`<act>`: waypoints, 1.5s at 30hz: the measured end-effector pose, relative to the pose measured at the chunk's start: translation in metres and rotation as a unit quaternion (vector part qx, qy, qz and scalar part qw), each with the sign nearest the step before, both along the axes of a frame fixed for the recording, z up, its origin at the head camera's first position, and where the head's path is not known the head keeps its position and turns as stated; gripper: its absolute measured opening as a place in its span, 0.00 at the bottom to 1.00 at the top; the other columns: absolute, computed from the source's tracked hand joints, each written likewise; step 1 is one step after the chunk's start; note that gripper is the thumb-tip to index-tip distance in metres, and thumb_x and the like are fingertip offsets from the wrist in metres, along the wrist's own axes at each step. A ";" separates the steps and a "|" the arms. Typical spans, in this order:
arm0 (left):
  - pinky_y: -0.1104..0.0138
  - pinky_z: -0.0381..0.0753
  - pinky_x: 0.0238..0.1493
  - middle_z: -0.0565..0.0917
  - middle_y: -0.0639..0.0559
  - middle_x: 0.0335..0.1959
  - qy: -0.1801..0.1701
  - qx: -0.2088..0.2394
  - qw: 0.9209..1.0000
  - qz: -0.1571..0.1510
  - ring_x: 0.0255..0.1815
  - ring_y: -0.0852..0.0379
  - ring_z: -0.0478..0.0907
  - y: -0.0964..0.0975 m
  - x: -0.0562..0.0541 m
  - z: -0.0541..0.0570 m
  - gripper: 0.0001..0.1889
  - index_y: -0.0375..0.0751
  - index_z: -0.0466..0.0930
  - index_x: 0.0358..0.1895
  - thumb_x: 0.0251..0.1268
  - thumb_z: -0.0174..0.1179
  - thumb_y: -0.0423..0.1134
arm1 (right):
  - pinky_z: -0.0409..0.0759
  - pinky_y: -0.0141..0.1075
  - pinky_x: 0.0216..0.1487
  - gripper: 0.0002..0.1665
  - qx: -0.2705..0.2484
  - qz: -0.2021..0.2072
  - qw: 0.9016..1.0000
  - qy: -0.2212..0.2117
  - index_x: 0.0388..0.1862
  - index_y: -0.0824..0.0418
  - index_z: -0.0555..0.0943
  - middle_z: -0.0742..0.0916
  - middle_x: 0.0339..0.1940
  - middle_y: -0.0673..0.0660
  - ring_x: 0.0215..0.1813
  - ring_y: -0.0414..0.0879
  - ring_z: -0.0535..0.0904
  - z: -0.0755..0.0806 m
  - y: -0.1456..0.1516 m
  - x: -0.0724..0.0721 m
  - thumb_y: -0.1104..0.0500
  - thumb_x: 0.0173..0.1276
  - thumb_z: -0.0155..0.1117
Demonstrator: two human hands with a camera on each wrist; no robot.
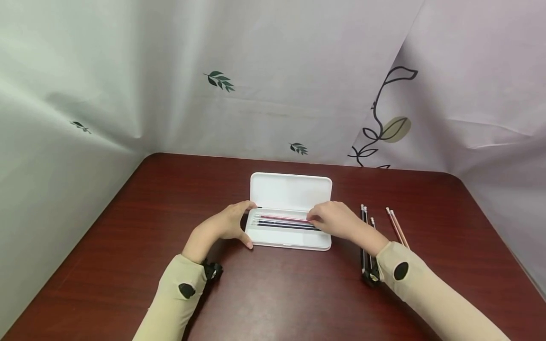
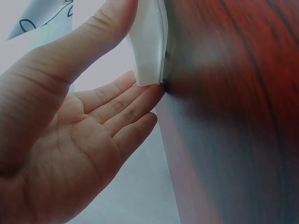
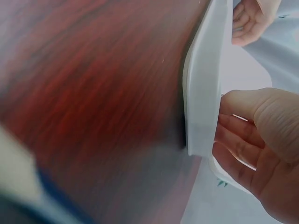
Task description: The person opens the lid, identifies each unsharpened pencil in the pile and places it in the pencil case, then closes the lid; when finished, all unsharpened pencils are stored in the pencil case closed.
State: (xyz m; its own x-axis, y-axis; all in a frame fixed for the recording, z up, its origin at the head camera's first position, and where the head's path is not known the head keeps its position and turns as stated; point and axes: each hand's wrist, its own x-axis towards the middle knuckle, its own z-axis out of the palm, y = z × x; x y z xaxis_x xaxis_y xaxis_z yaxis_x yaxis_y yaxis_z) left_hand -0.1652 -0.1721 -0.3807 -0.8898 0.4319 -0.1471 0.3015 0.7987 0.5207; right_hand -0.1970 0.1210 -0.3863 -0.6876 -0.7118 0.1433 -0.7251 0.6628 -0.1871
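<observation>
A white pencil case (image 1: 286, 241) lies with its lid (image 1: 291, 190) raised at the back. Inside, a red pencil (image 1: 281, 219) and dark pencils (image 1: 283, 225) lie lengthwise. My left hand (image 1: 228, 222) spans the case's left end, thumb by the front corner and fingers by the back one. In the left wrist view its fingers (image 2: 126, 105) look fairly straight and touch the white end. Over the right part of the case, my right hand (image 1: 334, 219) has its fingers bent around the red pencil's right end. The case wall (image 3: 205, 88) hides those fingertips in the right wrist view.
Several dark pencils (image 1: 362, 218) lie right of the case, partly under the right forearm. Two light pinkish pencils (image 1: 396, 226) lie farther right. The reddish-brown table (image 1: 264, 289) meets a pale patterned cloth (image 1: 264, 113) at the back.
</observation>
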 end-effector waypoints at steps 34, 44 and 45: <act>0.53 0.68 0.60 0.74 0.39 0.57 -0.005 -0.004 1.000 0.003 0.60 0.44 0.70 0.000 0.002 0.001 0.49 0.33 0.65 0.59 0.25 0.81 0.44 | 0.73 0.33 0.29 0.15 -0.136 -0.195 0.971 -0.009 0.40 0.57 0.84 0.86 0.28 0.47 0.30 0.37 0.79 0.002 0.146 0.063 0.63 0.51 0.72; 0.53 0.69 0.60 0.74 0.39 0.57 -0.001 0.006 1.000 -0.001 0.60 0.44 0.71 -0.001 0.000 0.000 0.49 0.33 0.66 0.58 0.24 0.81 0.44 | 0.73 0.29 0.25 0.16 -0.135 -0.249 0.958 -0.052 0.40 0.61 0.83 0.83 0.23 0.44 0.24 0.28 0.76 -0.003 0.171 0.079 0.61 0.50 0.74; 0.53 0.69 0.60 0.74 0.39 0.57 -0.001 0.007 1.000 -0.001 0.60 0.44 0.71 -0.001 0.000 0.000 0.49 0.33 0.66 0.58 0.24 0.81 0.44 | 0.72 0.29 0.25 0.16 -0.135 -0.253 0.957 -0.049 0.39 0.61 0.83 0.83 0.22 0.43 0.23 0.28 0.75 -0.004 0.171 0.080 0.61 0.50 0.74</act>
State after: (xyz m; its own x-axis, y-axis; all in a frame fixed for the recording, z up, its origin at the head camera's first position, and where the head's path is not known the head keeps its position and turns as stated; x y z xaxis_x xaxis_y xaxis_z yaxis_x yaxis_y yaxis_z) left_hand -0.1649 -0.1732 -0.3810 -0.8884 0.4360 -0.1438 0.3021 0.7911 0.5319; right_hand -0.1171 0.2922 -0.3900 -0.9541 -0.2296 0.1924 -0.2938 0.8424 -0.4516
